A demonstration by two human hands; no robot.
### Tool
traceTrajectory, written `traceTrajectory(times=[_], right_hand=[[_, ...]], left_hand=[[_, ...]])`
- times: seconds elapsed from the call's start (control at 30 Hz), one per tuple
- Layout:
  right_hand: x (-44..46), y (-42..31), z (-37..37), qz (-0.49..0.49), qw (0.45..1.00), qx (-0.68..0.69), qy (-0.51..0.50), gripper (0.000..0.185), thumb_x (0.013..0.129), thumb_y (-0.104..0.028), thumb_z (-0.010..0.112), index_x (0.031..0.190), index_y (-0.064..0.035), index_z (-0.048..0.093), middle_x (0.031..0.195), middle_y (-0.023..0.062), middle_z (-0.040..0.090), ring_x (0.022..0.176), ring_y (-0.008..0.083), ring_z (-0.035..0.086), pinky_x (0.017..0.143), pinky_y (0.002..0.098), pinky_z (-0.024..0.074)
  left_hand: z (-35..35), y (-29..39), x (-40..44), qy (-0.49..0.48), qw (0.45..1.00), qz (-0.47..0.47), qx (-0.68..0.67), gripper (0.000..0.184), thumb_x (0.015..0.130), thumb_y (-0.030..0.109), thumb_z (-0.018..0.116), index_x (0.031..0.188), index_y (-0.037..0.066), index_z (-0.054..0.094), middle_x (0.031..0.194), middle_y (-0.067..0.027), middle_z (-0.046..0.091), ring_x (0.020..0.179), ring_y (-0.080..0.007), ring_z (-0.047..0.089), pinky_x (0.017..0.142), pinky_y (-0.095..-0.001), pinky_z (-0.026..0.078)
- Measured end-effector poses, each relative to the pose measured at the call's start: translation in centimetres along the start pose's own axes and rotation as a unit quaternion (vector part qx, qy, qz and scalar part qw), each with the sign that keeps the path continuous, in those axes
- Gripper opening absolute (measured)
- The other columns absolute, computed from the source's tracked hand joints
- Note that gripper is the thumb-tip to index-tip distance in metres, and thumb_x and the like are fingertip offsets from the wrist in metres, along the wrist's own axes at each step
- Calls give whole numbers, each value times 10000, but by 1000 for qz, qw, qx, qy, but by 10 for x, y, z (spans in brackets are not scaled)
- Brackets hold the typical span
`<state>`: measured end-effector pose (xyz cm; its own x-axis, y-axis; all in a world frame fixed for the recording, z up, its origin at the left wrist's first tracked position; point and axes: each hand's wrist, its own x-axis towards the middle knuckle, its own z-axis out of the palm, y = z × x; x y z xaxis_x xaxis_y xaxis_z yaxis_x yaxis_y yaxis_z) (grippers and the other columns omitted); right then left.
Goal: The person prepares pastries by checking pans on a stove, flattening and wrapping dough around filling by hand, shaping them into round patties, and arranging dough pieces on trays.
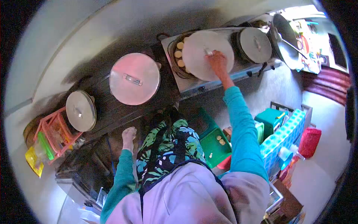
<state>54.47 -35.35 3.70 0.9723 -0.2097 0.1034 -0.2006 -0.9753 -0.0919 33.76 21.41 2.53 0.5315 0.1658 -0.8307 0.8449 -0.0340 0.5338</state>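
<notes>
My right hand is closed around the handle of a large round pale lid. The lid covers most of a wide pan on the stove. Along its left side, several round, pale pieces of dough show in the uncovered part of the pan; the rest is hidden. My left hand hangs low beside my patterned clothing, near the dark counter front. Its fingers look curled, and nothing shows in them.
A large lidded pot and a smaller one stand left along the counter, beside an orange rack. Another lidded pot is on the stove. Lower right are a green tray with small pale pieces and a blue-checked surface.
</notes>
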Motion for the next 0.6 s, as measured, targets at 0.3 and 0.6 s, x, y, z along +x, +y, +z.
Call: traceTrajectory(times=[0.3,0.6], right_hand=[[15,-49,16,6,991,126,-45,370,804,-375,611,896,-18,637,926,158,639,875,353,616,778,473,489],[-11,-167,-17,-155,977,136,51,180,833,-187,601,922,-35,639,875,153,614,876,339,571,744,473,461]], left_hand=[[-24,-101,-65,83,972,189,116,143,836,176,631,784,45,656,731,-44,642,599,-123,562,526,-253,437],[-51,-190,-61,172,893,-13,415,182,816,261,591,788,118,699,760,-202,656,750,-315,663,610,-438,492]])
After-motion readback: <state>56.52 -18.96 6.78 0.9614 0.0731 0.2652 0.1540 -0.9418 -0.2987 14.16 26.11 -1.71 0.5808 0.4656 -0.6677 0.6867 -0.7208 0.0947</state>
